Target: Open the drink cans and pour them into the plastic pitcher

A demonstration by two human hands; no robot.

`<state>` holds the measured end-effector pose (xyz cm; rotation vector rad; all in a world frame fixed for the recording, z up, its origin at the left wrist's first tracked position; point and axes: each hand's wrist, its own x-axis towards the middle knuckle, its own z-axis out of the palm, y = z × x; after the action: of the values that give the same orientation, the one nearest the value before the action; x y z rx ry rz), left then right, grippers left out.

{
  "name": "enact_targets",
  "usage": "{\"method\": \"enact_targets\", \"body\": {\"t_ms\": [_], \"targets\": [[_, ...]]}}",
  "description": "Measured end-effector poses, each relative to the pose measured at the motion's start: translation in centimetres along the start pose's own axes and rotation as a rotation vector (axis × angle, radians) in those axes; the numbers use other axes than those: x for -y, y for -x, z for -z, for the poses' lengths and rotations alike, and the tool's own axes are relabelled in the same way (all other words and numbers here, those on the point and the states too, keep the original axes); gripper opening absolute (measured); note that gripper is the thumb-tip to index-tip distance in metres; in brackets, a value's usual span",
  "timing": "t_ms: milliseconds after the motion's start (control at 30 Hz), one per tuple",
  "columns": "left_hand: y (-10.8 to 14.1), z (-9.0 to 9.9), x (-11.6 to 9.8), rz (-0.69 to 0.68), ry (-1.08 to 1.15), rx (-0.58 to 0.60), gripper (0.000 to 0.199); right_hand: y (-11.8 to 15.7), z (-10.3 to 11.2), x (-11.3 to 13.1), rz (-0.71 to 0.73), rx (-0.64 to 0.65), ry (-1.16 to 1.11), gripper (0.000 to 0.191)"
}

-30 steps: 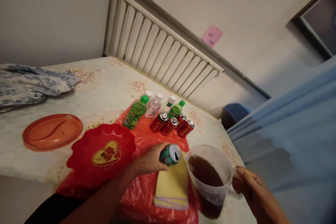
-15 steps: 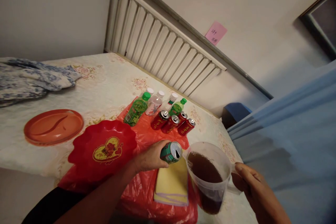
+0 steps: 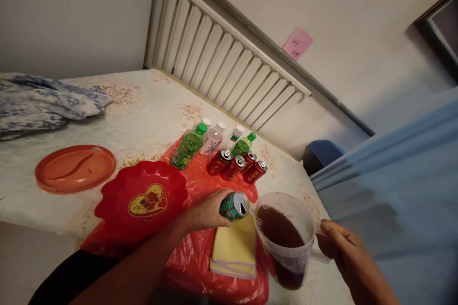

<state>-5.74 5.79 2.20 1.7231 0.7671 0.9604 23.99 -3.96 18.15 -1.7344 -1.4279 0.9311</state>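
My left hand (image 3: 211, 209) is wrapped round a green can (image 3: 233, 206), which is tilted with its opened top toward the jug's spout. Fingers of my right hand (image 3: 339, 243) close on the handle of a clear plastic jug (image 3: 286, 248) holding dark brown liquid. Below the can, a folded yellow cloth (image 3: 234, 250) lies on a red plastic sheet (image 3: 189, 259). Whether liquid flows from the can cannot be made out.
Behind the can stand several red cans (image 3: 218, 162) and several bottles (image 3: 188, 147). A red scalloped tray (image 3: 118, 200) and an orange oval plate (image 3: 75, 171) are on the left. Crumpled patterned fabric (image 3: 46, 105) lies further back, and a blue curtain (image 3: 400, 176) hangs right.
The view has shifted slightly. Both hands keep their holds, and the can and jug stay nearly in the same place relative to each other.
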Motion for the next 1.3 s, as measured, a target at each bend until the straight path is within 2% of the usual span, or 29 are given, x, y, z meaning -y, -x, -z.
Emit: {"method": "enact_targets", "body": {"t_ms": [533,1300], "targets": [[0.09,0.10,-0.61,-0.008,0.023,0.002,0.074,-0.67,0.10,-0.21,0.017,-0.004,0.111,0.056],[0.14,0.10,-0.42,0.002,-0.011,0.003,0.073,-0.50,-0.27,0.39,0.013,-0.008,0.108,0.053]]}}
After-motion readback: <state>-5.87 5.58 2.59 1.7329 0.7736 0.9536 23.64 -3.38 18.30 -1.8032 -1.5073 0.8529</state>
